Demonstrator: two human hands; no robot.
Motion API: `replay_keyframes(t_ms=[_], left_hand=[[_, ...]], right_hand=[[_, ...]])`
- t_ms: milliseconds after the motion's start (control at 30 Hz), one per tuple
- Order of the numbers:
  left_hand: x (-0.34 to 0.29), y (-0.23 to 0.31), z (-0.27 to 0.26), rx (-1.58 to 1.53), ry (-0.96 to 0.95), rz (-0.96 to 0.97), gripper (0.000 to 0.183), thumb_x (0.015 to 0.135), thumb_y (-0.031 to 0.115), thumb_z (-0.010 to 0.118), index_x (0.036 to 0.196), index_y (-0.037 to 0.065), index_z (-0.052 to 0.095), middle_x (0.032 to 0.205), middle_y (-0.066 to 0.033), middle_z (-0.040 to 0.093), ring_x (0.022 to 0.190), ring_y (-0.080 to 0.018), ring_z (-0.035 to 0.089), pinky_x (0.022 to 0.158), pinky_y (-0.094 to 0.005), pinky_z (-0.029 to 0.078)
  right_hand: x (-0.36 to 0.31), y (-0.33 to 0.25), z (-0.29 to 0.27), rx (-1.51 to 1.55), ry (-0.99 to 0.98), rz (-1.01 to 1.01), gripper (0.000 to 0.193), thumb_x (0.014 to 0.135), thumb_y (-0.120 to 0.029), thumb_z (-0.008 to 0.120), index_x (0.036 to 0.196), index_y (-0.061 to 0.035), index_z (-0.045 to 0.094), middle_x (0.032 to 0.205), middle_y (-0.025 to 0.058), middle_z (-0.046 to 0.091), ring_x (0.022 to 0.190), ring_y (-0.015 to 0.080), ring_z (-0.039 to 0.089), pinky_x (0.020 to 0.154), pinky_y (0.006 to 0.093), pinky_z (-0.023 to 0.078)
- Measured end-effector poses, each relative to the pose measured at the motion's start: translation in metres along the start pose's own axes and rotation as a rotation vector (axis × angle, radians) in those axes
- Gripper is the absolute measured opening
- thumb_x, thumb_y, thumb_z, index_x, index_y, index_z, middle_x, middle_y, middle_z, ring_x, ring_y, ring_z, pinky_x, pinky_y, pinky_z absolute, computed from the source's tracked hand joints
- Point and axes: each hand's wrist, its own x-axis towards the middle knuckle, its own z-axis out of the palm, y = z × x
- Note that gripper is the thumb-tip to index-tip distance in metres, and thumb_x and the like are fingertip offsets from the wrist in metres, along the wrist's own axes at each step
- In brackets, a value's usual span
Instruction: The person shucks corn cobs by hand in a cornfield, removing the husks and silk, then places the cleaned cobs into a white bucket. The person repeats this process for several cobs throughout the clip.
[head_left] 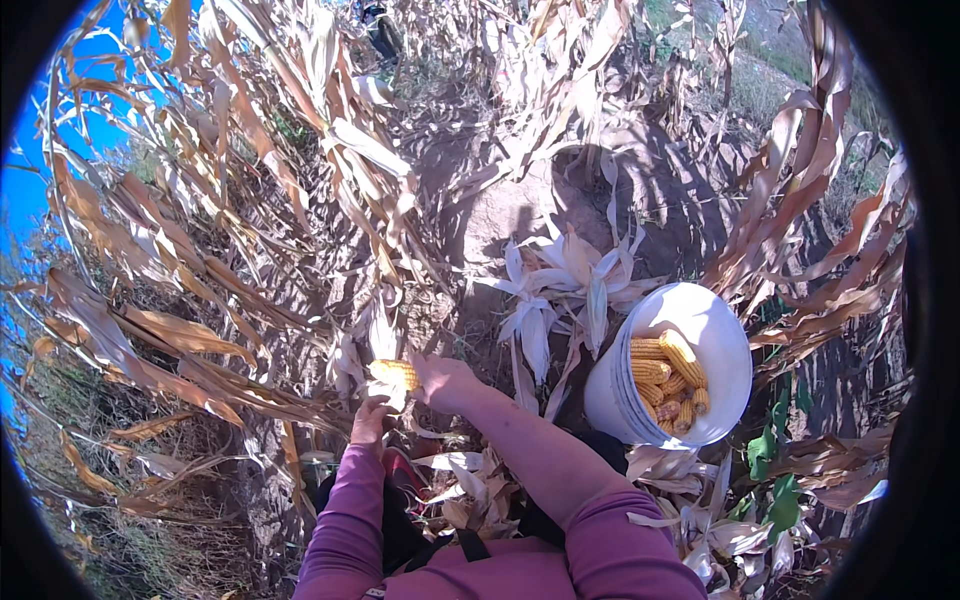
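Between my two hands is a yellow ear of corn (pixel 401 374), with pale husk still around its lower left part. My right hand (pixel 443 383) is closed on the ear's right end. At the husk on the other end, my left hand (pixel 370 418) has its fingers closed. To the right of my right arm stands a white bucket (pixel 735 385), tilted toward me in view, with several bare ears of corn (pixel 683 358) inside it.
Dry corn stalks (pixel 240 330) crowd the left side, and more stalks (pixel 800 230) rise at the right. Peeled husks (pixel 575 275) lie on the soil behind the bucket. Loose husks (pixel 480 485) cover the ground by my legs. Green leaves (pixel 783 500) grow beside the bucket.
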Motion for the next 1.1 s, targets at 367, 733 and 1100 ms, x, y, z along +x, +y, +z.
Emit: replay_keyframes(t_ms=[367,733,1100], left_hand=[[0.017,-0.024,-0.021,-0.077,-0.141,0.056,0.020,0.085,0.004,0.040,0.099,0.003,0.055,0.079,-0.0109,0.062,0.069,-0.0203,0.061,0.065,-0.0331,0.053],[0.004,-0.001,-0.012,-0.016,-0.267,0.074,0.034,0.092,0.030,0.055,0.113,0.004,0.054,0.065,-0.0038,0.058,0.057,-0.0139,0.054,0.054,-0.0268,0.044],[-0.035,0.060,0.049,-0.254,-0.378,-0.064,0.077,0.083,0.061,0.054,0.139,0.010,0.035,0.126,-0.0136,0.051,0.109,-0.0286,0.054,0.090,-0.0467,0.044]], right_hand=[[-0.003,-0.006,-0.007,-0.006,-0.041,0.007,0.052,0.084,-0.030,0.062,0.121,-0.0022,0.039,0.105,0.0205,0.058,0.098,0.0355,0.060,0.083,0.0426,0.048],[-0.007,-0.003,-0.005,-0.004,-0.026,-0.008,0.057,0.082,-0.030,0.062,0.125,-0.0033,0.037,0.107,0.0213,0.058,0.098,0.0361,0.060,0.083,0.0434,0.048],[-0.006,-0.011,-0.001,0.050,0.079,-0.060,0.062,0.081,-0.030,0.064,0.129,-0.0034,0.036,0.109,0.0207,0.056,0.101,0.0366,0.057,0.086,0.0416,0.046]])
